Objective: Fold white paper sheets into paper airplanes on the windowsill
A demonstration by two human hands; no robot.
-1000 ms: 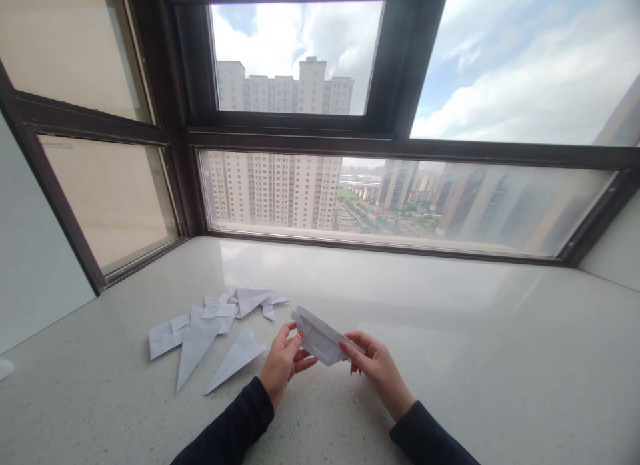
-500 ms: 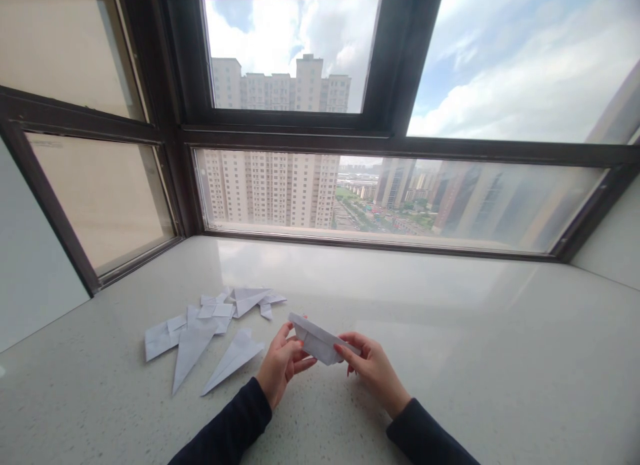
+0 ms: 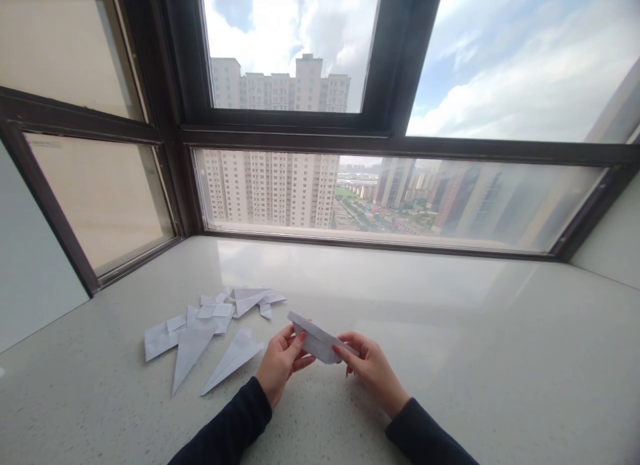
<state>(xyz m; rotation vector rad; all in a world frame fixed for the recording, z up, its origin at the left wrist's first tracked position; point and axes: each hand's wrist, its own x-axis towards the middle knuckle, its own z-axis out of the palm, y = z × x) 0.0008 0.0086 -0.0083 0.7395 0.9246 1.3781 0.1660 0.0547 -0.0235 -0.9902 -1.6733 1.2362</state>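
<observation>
While the dark sleeves extend from the near edge, the left hand and right hand pinch a folded white paper at its opposite ends, over the speckled sill. Since half a second ago, the left thumb has shifted up onto the paper's face, while the right hand's grip looks much the same; this suggests a fold being pressed or adjusted. Leftward, a pointed paper piece lies just beside overlapping folded papers, all untouched. Farther off stands a dark window frame, with apartment towers outside.
</observation>
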